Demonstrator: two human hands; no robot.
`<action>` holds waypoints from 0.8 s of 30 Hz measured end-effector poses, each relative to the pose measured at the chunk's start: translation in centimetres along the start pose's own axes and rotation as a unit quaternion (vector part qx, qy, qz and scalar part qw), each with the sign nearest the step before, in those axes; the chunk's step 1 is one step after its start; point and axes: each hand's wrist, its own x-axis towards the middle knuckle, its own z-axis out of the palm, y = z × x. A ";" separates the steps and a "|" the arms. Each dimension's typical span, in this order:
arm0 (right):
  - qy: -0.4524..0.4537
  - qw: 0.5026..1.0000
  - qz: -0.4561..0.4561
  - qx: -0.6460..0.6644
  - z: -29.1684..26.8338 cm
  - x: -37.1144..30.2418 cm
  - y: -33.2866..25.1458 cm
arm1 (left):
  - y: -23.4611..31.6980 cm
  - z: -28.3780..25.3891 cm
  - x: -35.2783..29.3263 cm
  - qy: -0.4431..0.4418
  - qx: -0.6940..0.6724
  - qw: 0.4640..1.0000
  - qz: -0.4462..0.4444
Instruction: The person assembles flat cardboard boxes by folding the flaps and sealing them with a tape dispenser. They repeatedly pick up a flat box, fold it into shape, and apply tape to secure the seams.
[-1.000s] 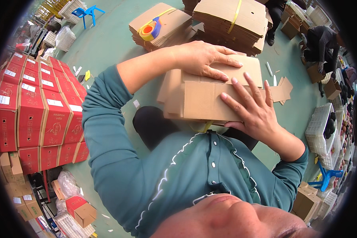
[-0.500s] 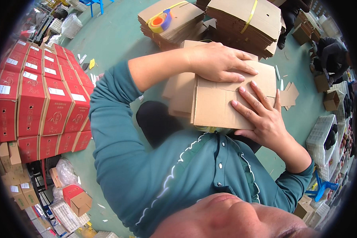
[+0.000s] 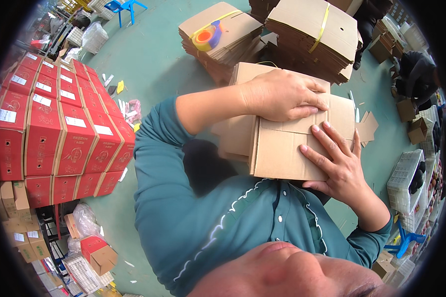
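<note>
A brown cardboard box point(image 3: 290, 153), folded with flaps on top, lies in front of my chest; layered edges show along its left side. My left hand point(image 3: 287, 96) reaches across its far part, fingers bent and pressed together at a flap seam. On the right part of the box rests my right hand point(image 3: 339, 166), its fingers spread over the cardboard and the thumb by the near edge. Their fingertips are close but apart. More flat cardboard point(image 3: 235, 141) lies under and to the left of the box.
Strapped stacks of flat cardboard point(image 3: 312, 24) stand ahead, one bearing tape rolls point(image 3: 207, 37). Red cartons point(image 3: 74, 133) are piled on the left. White crates point(image 3: 405, 180) and a blue stool point(image 3: 404, 240) line the right, where another person point(image 3: 416, 74) is bent over. Scraps lie on the green floor.
The fingers of my left hand have gone from stretched out to bent on the cardboard. My right hand keeps its spread pose. The whole view has shifted slightly.
</note>
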 end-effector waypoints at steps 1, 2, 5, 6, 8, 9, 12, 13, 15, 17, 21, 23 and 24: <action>0.001 1.000 0.005 0.014 -0.2 0.1 0.1 | -0.5 -0.3 0.1 0.015 -0.050 0.999 -0.008; -0.001 1.000 0.009 0.021 -0.4 0.2 0.3 | -1.1 -0.7 0.2 0.030 -0.101 0.994 -0.016; -0.006 0.999 0.029 0.044 -0.3 0.1 0.8 | -5.5 -1.8 0.2 0.147 -0.376 0.901 -0.158; -0.008 0.998 0.027 0.049 -0.1 0.2 0.8 | -9.6 -1.2 -0.4 0.247 -0.323 0.891 -0.201; -0.009 0.998 0.025 0.050 -0.4 0.4 0.5 | -21.7 1.0 -4.1 0.330 -0.103 0.885 -0.313; -0.006 0.999 0.014 0.047 -0.5 0.7 0.5 | -27.9 2.2 -7.6 0.330 -0.008 0.864 -0.380; -0.003 0.998 0.025 0.065 -0.3 0.8 0.9 | -36.5 4.7 -12.8 0.057 0.131 0.753 -0.642; 0.000 0.997 0.030 0.071 -0.2 0.8 1.0 | -37.8 5.6 -13.6 0.052 0.183 0.741 -0.644; 0.007 0.997 0.032 0.077 -0.4 0.9 1.2 | -40.4 7.0 -14.2 0.049 0.230 0.738 -0.633; 0.000 0.995 0.040 0.087 -0.4 0.8 1.3 | -41.3 7.2 -13.9 0.039 0.218 0.737 -0.638; -0.016 0.995 0.032 0.091 -0.3 0.6 2.0 | -40.7 5.2 -13.4 0.164 0.131 0.763 -0.612; -0.001 0.996 0.009 0.089 -0.2 0.7 2.0 | -39.6 1.7 -15.0 0.209 -0.052 0.782 -0.585; 0.011 0.996 0.006 0.088 0.0 0.7 1.9 | -37.6 1.3 -14.2 0.303 -0.190 0.746 -0.562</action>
